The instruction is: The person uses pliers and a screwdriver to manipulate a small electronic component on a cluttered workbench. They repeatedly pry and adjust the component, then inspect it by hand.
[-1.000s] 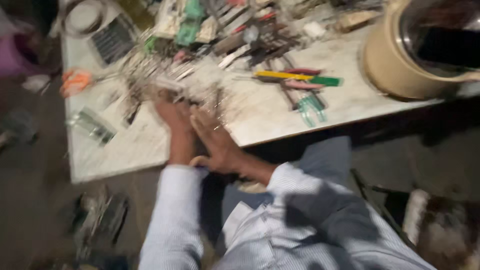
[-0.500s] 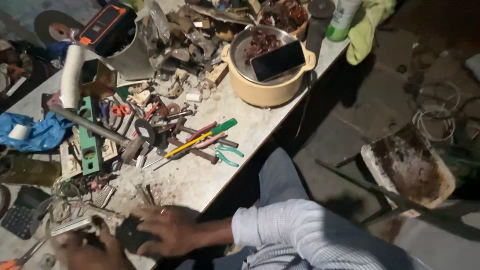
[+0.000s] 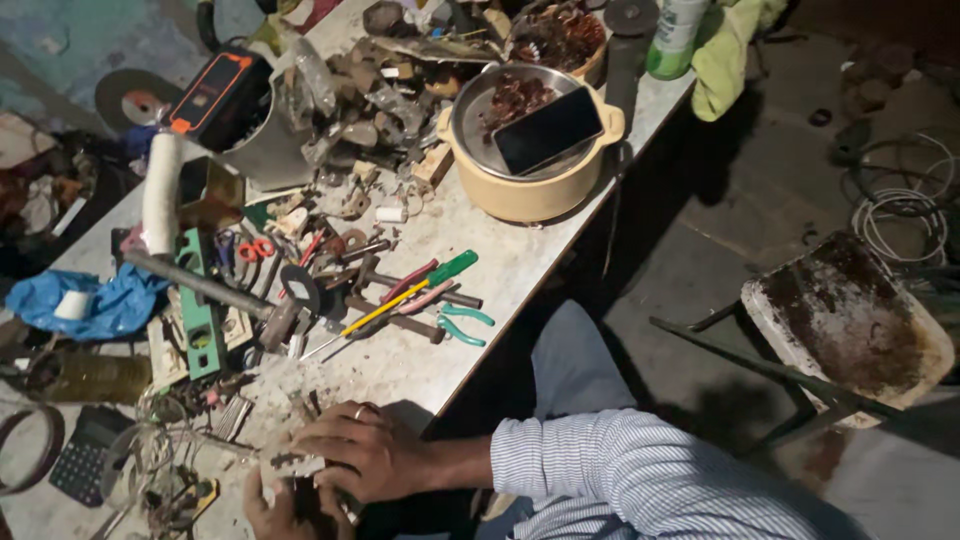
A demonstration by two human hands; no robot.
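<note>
Both hands point(image 3: 335, 470) clutching small dark part point(image 3: 300, 490), cluttered gritty worktable point(image 3: 520, 270)

The round enamel pot point(image 3: 530, 190) near the worktop's far edge was cream, and the flat phone point(image 3: 548, 130) across its rim was black. The long screwdriver point(image 3: 400, 296) had a yellow shaft and green handle; the small pliers point(image 3: 458, 326) beside it had teal grips. The spirit level point(image 3: 200, 310) was green. The crumpled plastic bag point(image 3: 110, 305) at the left edge was blue. The shirt sleeve point(image 3: 640, 480) carried fine blue-and-white stripes. The boxy power tool point(image 3: 218, 95) at the far left corner was black with orange trim.
</note>
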